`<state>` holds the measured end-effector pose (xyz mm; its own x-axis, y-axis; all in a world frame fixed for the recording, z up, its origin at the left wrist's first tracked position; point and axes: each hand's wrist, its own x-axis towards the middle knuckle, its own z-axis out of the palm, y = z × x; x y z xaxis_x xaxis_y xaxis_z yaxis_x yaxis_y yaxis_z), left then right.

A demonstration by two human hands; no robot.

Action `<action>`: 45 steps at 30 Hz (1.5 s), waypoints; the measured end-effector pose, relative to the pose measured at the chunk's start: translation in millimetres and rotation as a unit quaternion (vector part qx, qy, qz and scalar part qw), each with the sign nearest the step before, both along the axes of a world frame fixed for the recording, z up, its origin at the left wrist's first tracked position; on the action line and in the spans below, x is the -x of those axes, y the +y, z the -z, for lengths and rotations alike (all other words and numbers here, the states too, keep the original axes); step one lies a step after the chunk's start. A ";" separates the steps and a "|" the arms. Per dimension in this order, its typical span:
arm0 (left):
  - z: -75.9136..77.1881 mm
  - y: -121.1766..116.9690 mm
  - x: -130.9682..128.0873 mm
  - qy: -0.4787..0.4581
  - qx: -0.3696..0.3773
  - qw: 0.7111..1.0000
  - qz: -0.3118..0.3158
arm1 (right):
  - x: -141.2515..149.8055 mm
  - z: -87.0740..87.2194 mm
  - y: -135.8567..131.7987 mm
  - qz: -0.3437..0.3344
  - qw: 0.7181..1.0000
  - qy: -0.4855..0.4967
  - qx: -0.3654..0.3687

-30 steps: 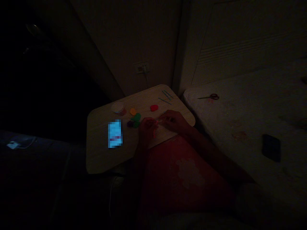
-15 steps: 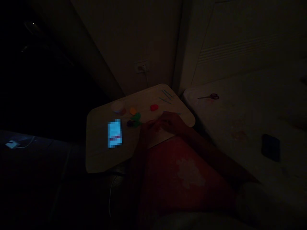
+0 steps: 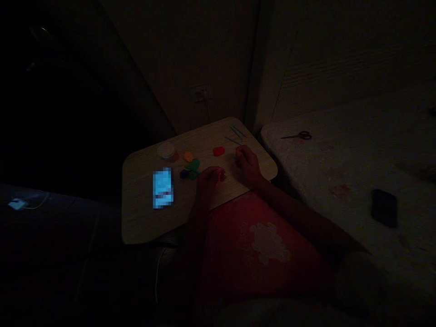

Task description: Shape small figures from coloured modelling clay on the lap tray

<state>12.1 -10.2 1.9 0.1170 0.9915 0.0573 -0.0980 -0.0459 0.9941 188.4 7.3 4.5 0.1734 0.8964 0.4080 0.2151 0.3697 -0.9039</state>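
Note:
The scene is very dark. Over the small wooden table (image 3: 143, 218), my left hand (image 3: 207, 179) is closed on a small soft pinkish-red piece (image 3: 221, 175), probably modelling clay. My right hand (image 3: 248, 164) is curled shut to the right of it, apart from the left; what its fingers hold, if anything, is hidden. Beyond the hands lies a bright red lump (image 3: 219, 151). Left of my left hand sit green leaf-like pieces (image 3: 193, 165), a dark purple piece (image 3: 184, 174) and an orange lump (image 3: 188, 156). Thin blue-green sticks (image 3: 236, 132) lie just beyond my right hand.
A lit phone (image 3: 162, 188) lies at the table's left, with a round tub (image 3: 166, 150) behind it. On the pale surface to the right are scissors (image 3: 299, 136) and a dark rectangular object (image 3: 384, 208). A wall socket (image 3: 200, 93) holds a plug.
My hands were together over the table's front. The right has moved away and farther back, towards the sticks, with its fingers curled; the left stays near its place with the pinkish-red piece.

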 end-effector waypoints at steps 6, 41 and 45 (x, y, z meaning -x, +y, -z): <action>5.4 3.9 -0.3 -0.130 0.031 0.990 -0.033 | 14.9 8.6 -10.3 -0.053 0.997 -0.045 0.046; 4.6 3.0 1.6 0.029 -0.064 0.996 -0.059 | 14.5 14.1 -8.6 -0.087 0.992 -0.077 -0.056; 6.4 3.1 0.2 0.029 -0.060 0.996 -0.058 | 13.9 12.6 -8.7 -0.092 0.991 -0.079 -0.057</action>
<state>11.9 -7.0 -4.5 0.0093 0.9849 0.1731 -0.0280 -0.1728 0.9846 174.5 -1.4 -8.1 -0.0621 0.8531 0.5181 0.2706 0.5141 -0.8140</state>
